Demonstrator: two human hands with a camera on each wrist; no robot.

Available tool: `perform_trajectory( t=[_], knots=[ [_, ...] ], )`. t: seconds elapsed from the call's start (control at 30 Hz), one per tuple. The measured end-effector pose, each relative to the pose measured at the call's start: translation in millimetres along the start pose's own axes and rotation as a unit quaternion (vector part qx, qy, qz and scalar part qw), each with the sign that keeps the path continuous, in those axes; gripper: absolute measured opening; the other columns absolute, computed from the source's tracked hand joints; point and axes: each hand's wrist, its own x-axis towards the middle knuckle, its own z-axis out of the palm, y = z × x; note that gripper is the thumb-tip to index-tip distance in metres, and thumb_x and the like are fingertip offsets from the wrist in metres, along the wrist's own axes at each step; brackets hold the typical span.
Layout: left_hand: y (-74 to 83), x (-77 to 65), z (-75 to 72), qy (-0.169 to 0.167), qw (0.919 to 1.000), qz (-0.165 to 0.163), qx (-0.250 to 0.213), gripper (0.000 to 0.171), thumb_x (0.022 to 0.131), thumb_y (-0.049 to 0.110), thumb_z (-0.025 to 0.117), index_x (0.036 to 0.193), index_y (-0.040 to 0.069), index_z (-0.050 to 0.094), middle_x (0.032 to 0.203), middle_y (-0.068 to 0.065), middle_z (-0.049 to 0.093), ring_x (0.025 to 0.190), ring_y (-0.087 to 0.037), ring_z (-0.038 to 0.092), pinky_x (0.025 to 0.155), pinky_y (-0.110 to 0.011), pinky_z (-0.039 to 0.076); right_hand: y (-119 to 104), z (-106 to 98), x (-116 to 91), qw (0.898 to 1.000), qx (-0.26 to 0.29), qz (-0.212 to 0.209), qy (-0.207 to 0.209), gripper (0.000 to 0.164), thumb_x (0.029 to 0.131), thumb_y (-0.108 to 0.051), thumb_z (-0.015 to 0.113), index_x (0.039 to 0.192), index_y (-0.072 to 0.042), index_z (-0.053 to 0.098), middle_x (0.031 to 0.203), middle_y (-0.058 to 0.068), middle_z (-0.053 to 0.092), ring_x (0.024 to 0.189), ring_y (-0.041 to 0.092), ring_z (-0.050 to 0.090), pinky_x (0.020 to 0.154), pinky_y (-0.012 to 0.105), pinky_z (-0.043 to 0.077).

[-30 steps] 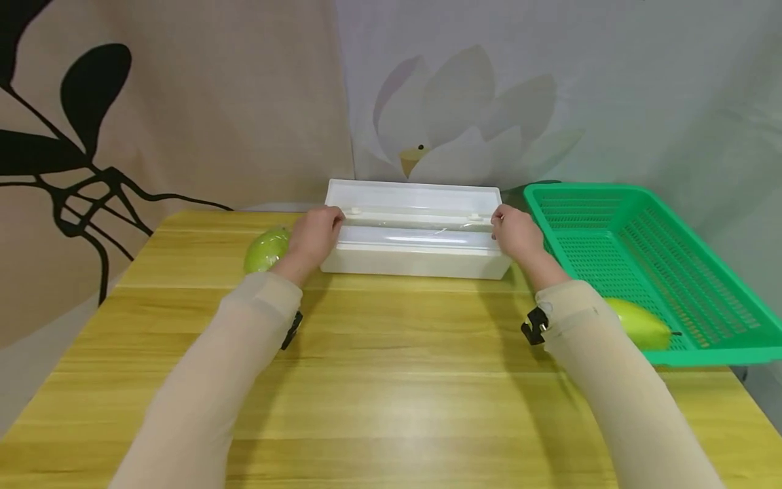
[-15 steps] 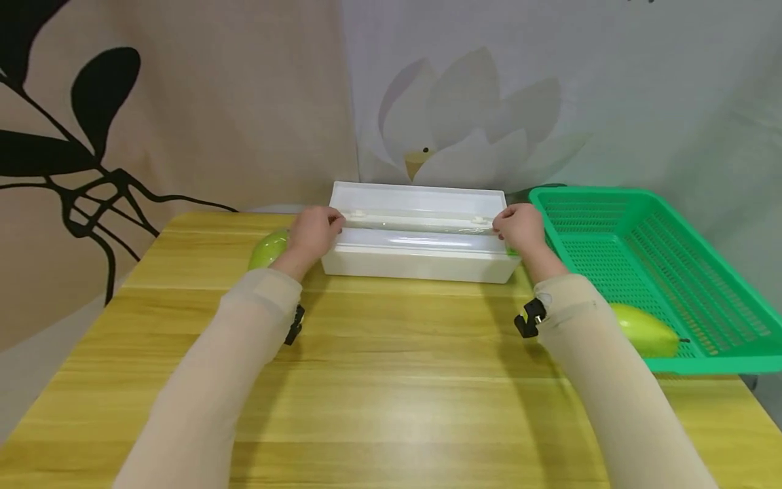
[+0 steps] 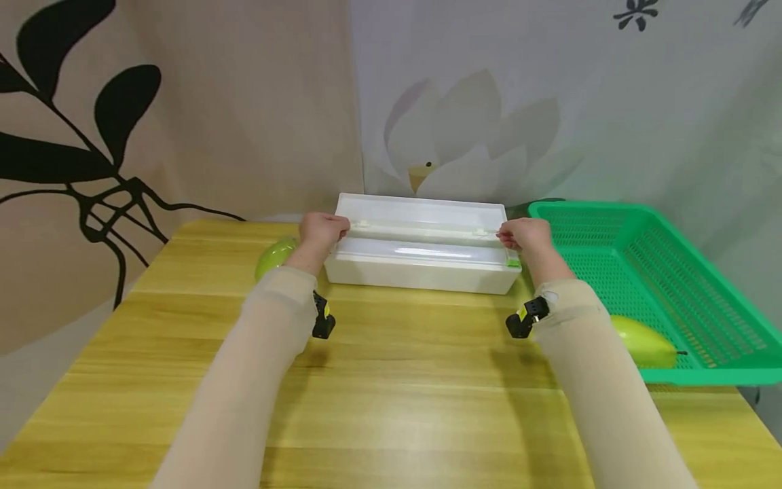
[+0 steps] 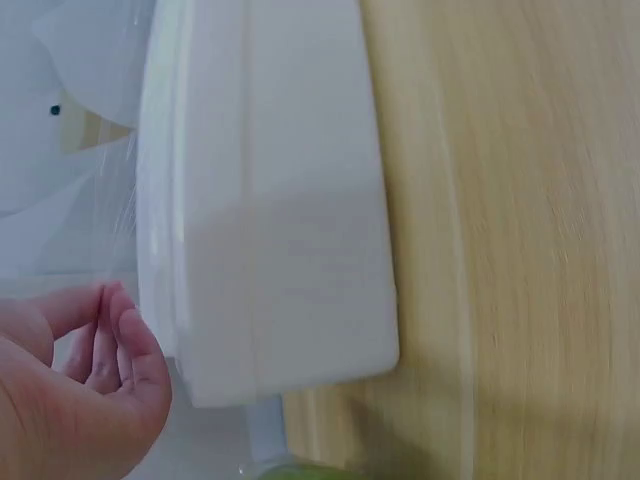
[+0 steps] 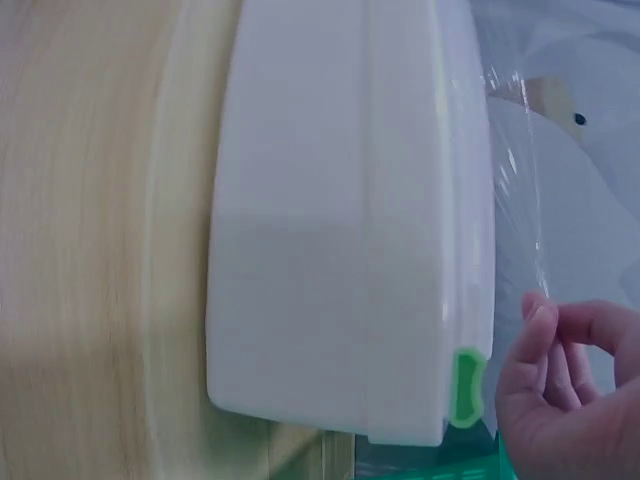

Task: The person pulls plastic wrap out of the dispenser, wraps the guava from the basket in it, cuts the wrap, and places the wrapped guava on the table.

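A white cling film dispenser (image 3: 421, 272) stands at the back of the table with its lid (image 3: 421, 207) raised. Clear cling film (image 5: 520, 170) stretches up from it in the right wrist view. My left hand (image 3: 320, 238) pinches one end of the film's edge between thumb and fingers, at the dispenser's left end. At the right end, my right hand (image 3: 528, 238) pinches the other corner, close to a green slider (image 5: 467, 388). Both hands hold the film a little above the box. A round green fruit (image 3: 275, 257), shiny as if wrapped, sits partly behind my left wrist.
To the right stands a green plastic basket (image 3: 709, 377) with a yellow-green fruit (image 3: 644, 341) that has a dark stem. Behind the wooden table (image 3: 391, 407) hangs a printed cloth backdrop (image 3: 275, 102), close to the dispenser's lid.
Both hands have risen slightly off the dispenser, drawing the film's edge up with them. The green slider at its right end now shows. The head view has tilted up a little.
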Motion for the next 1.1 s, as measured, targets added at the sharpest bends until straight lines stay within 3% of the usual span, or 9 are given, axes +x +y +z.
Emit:
perform_trajectory(
  t=[0.13,0.23,0.4,0.5,0.6,0.7,0.8,1.0,1.1],
  knots=[
    [3.6,3.2,-1.6,0.002,0.996,-0.03,-0.084,0.028,0.087,0.009,0.061,0.112,-0.001,0.067,0.098,-0.009,0.065,0.065,-0.004,0.052,0.067,-0.015,0.047,-5,0,2,0.998,0.063,0.029,0.004,0.006,0.087,-0.001,0.054,0.082,-0.004,0.057,0.05,-0.006,0.057,0.047,0.003,0.055,0.056,0.013,0.05],
    [7.9,6.1,-5.3,0.008,0.9927,-0.037,-0.115,0.029,0.087,0.009,0.061,0.114,-0.001,0.065,0.102,-0.01,0.065,0.066,-0.004,0.053,0.074,-0.016,0.05,-11,1,4,0.994,0.105,0.04,0.012,0.003,0.086,-0.001,0.056,0.086,-0.003,0.058,0.052,-0.004,0.058,0.048,0.004,0.055,0.058,0.013,0.051],
    [16.2,12.0,-11.2,0.013,0.9879,-0.031,-0.151,0.032,0.085,0.008,0.063,0.115,-0.002,0.064,0.071,0.004,0.061,0.062,-0.004,0.052,0.087,-0.025,0.051,-22,0,6,0.99,0.136,0.028,0.018,0.003,0.086,0.0,0.056,0.086,-0.003,0.057,0.055,-0.002,0.058,0.05,0.006,0.056,0.058,0.014,0.051],
    [21.4,16.0,-14.1,0.019,0.9827,-0.028,-0.182,0.033,0.084,0.005,0.063,0.115,-0.004,0.064,0.06,0.009,0.054,0.061,-0.005,0.052,0.085,-0.025,0.051,-28,-1,6,0.989,0.146,0.01,0.014,0.007,0.086,0.001,0.055,0.081,-0.004,0.056,0.055,-0.003,0.058,0.051,0.005,0.055,0.056,0.014,0.05],
    [27.6,18.6,-16.6,0.026,0.9826,-0.027,-0.182,0.03,0.084,0.006,0.063,0.113,-0.002,0.066,0.064,0.009,0.054,0.066,-0.007,0.053,0.073,-0.021,0.049,-34,-3,5,0.984,0.181,-0.007,0.004,0.01,0.086,0.003,0.056,0.079,-0.004,0.057,0.056,-0.001,0.06,0.052,0.006,0.057,0.053,0.013,0.05],
    [34.3,19.0,-19.5,0.029,0.987,-0.023,-0.157,0.017,0.084,0.008,0.062,0.099,0.002,0.068,0.069,0.005,0.054,0.072,-0.011,0.051,0.064,-0.019,0.044,-40,-7,3,0.98,0.195,-0.027,-0.005,0.009,0.087,0.002,0.056,0.081,-0.005,0.057,0.057,-0.002,0.061,0.054,0.005,0.058,0.053,0.012,0.05],
    [41.2,18.7,-22.1,0.03,0.99,-0.016,-0.137,0.004,0.083,0.009,0.061,0.083,0.007,0.064,0.072,0.002,0.054,0.075,-0.013,0.048,0.063,-0.02,0.04,-46,-11,0,0.982,0.185,-0.048,-0.01,0.007,0.089,0.0,0.055,0.086,-0.006,0.056,0.058,-0.003,0.062,0.056,0.004,0.059,0.055,0.012,0.05],
    [56.8,18.3,-26.2,0.033,0.984,-0.012,-0.175,0.014,0.082,0.006,0.062,0.069,0.013,0.062,0.077,0.001,0.057,0.073,-0.012,0.049,0.07,-0.021,0.044,-60,-19,-4,0.978,0.195,-0.067,-0.015,0.006,0.088,0.0,0.055,0.091,-0.004,0.056,0.059,-0.003,0.062,0.056,0.004,0.059,0.057,0.012,0.051],
    [65.1,16.7,-28.8,0.032,0.9786,-0.011,-0.203,0.02,0.081,0.003,0.063,0.064,0.013,0.061,0.072,0.003,0.056,0.067,-0.01,0.049,0.065,-0.019,0.044,-67,-22,-6,0.978,0.192,-0.074,-0.016,0.017,0.089,-0.001,0.055,0.106,-0.001,0.056,0.059,-0.004,0.062,0.056,0.004,0.059,0.057,0.012,0.051]
  ],
)
